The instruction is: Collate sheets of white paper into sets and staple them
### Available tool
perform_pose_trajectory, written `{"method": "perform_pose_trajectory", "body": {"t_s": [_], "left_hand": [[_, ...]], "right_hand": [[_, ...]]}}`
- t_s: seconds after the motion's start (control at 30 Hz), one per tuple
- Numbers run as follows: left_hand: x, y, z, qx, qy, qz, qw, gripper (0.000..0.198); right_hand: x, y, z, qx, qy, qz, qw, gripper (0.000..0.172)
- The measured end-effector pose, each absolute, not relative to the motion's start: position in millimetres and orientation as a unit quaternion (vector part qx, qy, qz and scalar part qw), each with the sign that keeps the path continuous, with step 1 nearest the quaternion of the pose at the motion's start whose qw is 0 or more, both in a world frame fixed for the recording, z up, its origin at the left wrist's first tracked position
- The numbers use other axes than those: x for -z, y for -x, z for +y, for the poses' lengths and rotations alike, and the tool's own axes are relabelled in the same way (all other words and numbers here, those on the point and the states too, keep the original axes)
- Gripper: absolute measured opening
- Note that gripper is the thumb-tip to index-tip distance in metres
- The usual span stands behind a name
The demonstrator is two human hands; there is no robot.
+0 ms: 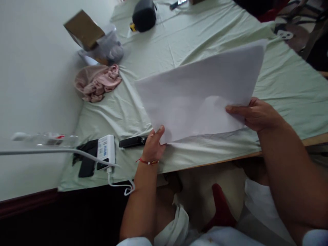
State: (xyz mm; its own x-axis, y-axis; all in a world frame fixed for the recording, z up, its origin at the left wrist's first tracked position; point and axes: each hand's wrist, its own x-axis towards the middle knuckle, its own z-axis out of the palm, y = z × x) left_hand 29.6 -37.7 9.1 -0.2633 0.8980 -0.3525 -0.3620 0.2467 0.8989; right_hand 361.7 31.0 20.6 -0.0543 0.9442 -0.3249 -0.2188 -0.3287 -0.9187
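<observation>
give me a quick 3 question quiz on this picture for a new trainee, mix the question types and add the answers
1. True or false: the left hand and the right hand both hold the white sheet.
2. Which wrist wears the red bracelet?
3. What colour is the small crumpled cloth? A) black B) pink C) yellow

Key: 1 true; 2 left; 3 B

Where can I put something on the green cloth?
There's bare green cloth between the white paper and black case, and right of the right hand. It's crowded left of the left hand: black stapler, white cabled box.
</observation>
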Motion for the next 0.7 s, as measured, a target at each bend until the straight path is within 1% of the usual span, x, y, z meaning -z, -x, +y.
{"method": "perform_pose_trajectory", "body": {"t_s": [0.1, 0.17, 0.23, 0.3, 0.4, 0.53, 0.63, 0.7], "left_hand": [[-11.8, -24.6, -41.1, -0.517, -0.255, 0.537, 0.615, 0.052], [-13.6, -22.1, -42.4, -0.455, -0.279, 0.534, 0.655, 0.058], [-14.2, -20.4, -43.4, -0.389, -0.312, 0.543, 0.676, 0.061], [-13.5, -19.2, -44.6, -0.347, -0.35, 0.549, 0.675, 0.06], [-12.5, -16.9, -47.0, -0.328, -0.394, 0.549, 0.66, 0.054], [-14.3, -14.5, -49.9, -0.315, -0.428, 0.532, 0.659, 0.054], [-14.2, -14.5, -51.3, -0.324, -0.438, 0.53, 0.649, 0.056], [-12.7, -15.0, -51.9, -0.331, -0.44, 0.533, 0.642, 0.057]], "right_hand": [[-21.3, -361.5, 31.6, -0.624, 0.521, -0.356, 0.461, 0.037], [-22.3, -361.9, 31.4, -0.626, 0.52, -0.359, 0.457, 0.037], [-24.1, -362.3, 31.0, -0.626, 0.523, -0.362, 0.452, 0.037], [-26.6, -362.0, 30.6, -0.621, 0.536, -0.364, 0.441, 0.034], [-30.4, -360.5, 30.8, -0.609, 0.567, -0.372, 0.411, 0.025], [-30.6, -357.5, 31.9, -0.588, 0.59, -0.4, 0.383, 0.017], [-26.0, -355.3, 33.3, -0.571, 0.596, -0.417, 0.381, 0.013], [-21.8, -354.5, 34.5, -0.559, 0.591, -0.425, 0.396, 0.014]]}}
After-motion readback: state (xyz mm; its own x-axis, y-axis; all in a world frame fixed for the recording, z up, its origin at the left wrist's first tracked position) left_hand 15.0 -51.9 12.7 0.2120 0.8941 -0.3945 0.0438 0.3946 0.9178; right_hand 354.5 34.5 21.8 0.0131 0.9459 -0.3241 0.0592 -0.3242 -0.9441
